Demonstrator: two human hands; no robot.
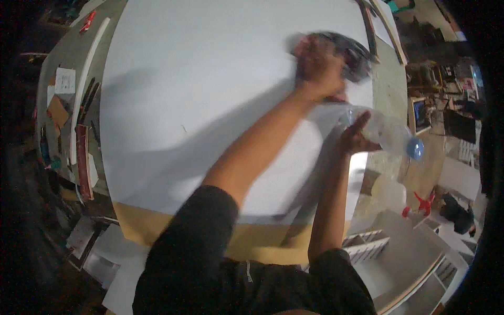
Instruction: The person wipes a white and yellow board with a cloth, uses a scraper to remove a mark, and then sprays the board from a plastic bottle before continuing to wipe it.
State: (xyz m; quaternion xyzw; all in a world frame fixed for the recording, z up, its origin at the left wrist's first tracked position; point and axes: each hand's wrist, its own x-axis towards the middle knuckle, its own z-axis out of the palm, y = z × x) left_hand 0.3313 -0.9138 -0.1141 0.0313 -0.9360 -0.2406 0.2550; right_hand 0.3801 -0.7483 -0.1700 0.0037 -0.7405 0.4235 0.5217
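Observation:
My right hand (358,138) is closed round a clear plastic bottle (386,131) over the right edge of the white sheet (220,105). The bottle lies on its side in the air, its blue cap (415,149) pointing right. Farther away, my left hand (321,64) reaches across to the sheet's far right part, smeared by motion. Against it is a dark, rounded thing (349,52), also blurred, whose kind I cannot make out. The fingers of that hand do not show clearly.
The sheet covers most of the table (388,97), with tan board (257,244) along its near edge. At left lie a long white strip (86,89) and a dark red bar (83,157). A second bottle (394,193) stands at right, near a white crate (383,262).

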